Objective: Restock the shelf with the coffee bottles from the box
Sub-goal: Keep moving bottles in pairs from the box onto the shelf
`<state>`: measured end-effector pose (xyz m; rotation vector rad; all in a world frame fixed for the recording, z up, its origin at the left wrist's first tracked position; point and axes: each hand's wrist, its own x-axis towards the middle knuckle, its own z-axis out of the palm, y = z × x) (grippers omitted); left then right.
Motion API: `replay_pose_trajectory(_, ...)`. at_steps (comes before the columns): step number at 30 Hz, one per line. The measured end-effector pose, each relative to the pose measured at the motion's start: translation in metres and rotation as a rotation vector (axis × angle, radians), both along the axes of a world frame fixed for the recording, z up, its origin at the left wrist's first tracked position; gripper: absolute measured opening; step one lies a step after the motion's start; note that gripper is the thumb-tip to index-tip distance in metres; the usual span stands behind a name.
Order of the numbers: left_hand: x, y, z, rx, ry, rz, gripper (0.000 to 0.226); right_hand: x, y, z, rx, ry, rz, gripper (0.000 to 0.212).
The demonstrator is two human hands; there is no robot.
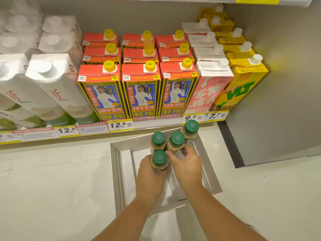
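Observation:
Several coffee bottles with green caps stand together above an open white box on the floor. My left hand is wrapped around the nearest coffee bottle. My right hand grips the bottle behind it low on its body. Two more bottles, one at the left and one at the far right, stand against these; whether a hand holds them is hidden. The shelf runs just beyond the box.
The shelf is packed with cartons: white coconut water at left, red-topped blue cartons in the middle, a pink carton and yellow VLT cartons at right. Yellow price tags line its edge. A grey pillar stands right.

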<state>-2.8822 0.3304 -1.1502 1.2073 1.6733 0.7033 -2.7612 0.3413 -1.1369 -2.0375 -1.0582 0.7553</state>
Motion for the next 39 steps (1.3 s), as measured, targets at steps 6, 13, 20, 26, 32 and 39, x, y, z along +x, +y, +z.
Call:
replay_pose_trajectory(6, -0.026, 0.000, 0.018, 0.050, 0.163, -0.012, 0.028, -0.005, 0.002, 0.003, 0.043, -0.006, -0.043, 0.027)
replay_pose_trajectory(13, -0.033, 0.014, 0.077, 0.167, 0.165, -0.078, 0.023, -0.006, -0.006, 0.039, 0.125, 0.047, -0.014, 0.033)
replay_pose_trajectory(20, -0.028, 0.037, 0.169, 0.319, 0.136, -0.082, 0.023, -0.007, -0.001, 0.118, 0.316, 0.076, -0.072, 0.034)
replay_pose_trajectory(26, -0.031, 0.055, 0.257, 0.444, 0.106, -0.142, 0.021, 0.001, 0.004, 0.215, 0.490, 0.079, -0.087, 0.035)
replay_pose_trajectory(32, -0.023, 0.087, 0.377, 0.603, 0.146, -0.181, 0.025, 0.017, 0.032, 0.334, 0.681, -0.021, -0.100, 0.030)
replay_pose_trajectory(39, -0.011, 0.111, 0.532, 0.822, 0.194, -0.199, 0.026, 0.043, 0.070, 0.477, 0.873, -0.101, -0.144, 0.030)
